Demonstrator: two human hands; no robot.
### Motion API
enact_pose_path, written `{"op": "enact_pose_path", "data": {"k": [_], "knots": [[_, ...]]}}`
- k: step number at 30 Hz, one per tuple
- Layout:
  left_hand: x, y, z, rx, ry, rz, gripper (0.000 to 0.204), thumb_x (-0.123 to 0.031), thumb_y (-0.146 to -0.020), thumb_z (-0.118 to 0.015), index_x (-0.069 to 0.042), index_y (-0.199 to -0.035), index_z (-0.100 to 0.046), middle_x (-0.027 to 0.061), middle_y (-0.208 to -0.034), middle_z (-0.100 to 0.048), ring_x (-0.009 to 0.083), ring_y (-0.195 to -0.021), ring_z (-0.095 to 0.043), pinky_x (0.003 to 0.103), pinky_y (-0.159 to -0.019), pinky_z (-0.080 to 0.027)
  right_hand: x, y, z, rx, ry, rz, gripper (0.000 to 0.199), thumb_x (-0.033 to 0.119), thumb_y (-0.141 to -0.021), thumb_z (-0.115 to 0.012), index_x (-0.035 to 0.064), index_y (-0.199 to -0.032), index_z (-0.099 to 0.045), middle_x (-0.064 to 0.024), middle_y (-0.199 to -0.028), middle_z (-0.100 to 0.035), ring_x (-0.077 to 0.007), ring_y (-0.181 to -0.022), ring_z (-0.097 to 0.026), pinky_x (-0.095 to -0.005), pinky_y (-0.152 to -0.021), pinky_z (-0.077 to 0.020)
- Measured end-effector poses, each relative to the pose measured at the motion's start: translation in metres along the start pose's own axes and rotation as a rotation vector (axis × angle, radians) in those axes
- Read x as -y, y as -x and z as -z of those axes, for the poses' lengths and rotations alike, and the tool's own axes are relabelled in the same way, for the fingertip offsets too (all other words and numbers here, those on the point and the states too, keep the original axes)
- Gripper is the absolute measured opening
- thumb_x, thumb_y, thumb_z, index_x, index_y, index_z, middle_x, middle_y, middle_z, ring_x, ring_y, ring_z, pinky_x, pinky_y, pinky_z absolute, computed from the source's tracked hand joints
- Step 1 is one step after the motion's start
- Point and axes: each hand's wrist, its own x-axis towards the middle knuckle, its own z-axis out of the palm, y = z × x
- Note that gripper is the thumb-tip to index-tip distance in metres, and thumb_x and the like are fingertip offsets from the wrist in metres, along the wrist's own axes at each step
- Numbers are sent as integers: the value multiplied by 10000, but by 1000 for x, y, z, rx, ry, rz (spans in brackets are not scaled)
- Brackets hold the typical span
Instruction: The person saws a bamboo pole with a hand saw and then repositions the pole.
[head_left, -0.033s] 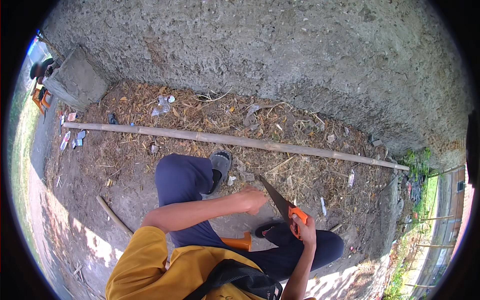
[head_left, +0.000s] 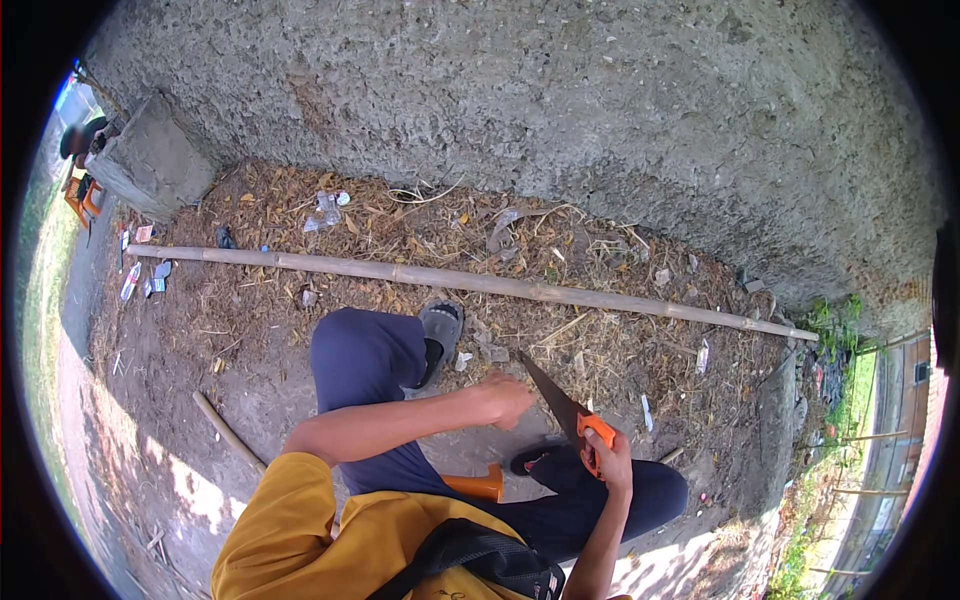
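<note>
My right hand (head_left: 610,460) is wrapped round the orange handle of a hand saw (head_left: 560,402). The dark blade slants up and left from the handle, over the dirt and dry straw. Just left of the blade, apart from it, my left hand (head_left: 503,400) is curled closed; I see nothing sticking out of it. Beyond both hands, a long bamboo pole (head_left: 440,276) lies on the ground from left to right, touched by neither hand.
A rough grey wall (head_left: 520,100) rises behind the pole, with a concrete block (head_left: 160,160) at its left end. A shorter stick (head_left: 228,432) lies at the left. Under me shows part of an orange seat (head_left: 478,487). Litter and dry leaves cover the ground; a person sits far left.
</note>
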Motion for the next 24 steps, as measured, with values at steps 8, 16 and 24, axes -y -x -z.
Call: {"op": "enact_pose_path", "data": {"k": [8, 16, 24], "knots": [[-3, 3, 5, 49, -3, 28, 445, -230, -872, -653, -25, -1259, -575, 218, -1266, -615, 405, -1213, -589, 525, -1032, -460, -2, -1, 1, 0, -6, -13, 312, 176, -942, -673, -43, -1165, -664, -7, -660, -576, -95, -539, -547, -258, -502, -432], [-2, 2, 4, 57, 2, 24, 443, -236, -872, -659, -23, -1251, -576, 214, -1245, -628, 404, -1212, -590, 525, -1039, -456, -4, -1, 1, -3, -21, -18, 273, 192, -940, -688, -34, -1092, -666, -5, -648, -579, -91, -535, -550, -251, -497, -432], [1, 0, -2, 18, -1, 14, 445, -236, -865, -663, -21, -1245, -577, 212, -1238, -626, 402, -1189, -603, 531, -1018, -463, -1, -1, 0, -6, -7, -2, 221, 198, -943, -684, -16, -993, -666, -9, -639, -585, -91, -529, -553, -252, -491, -428]]}}
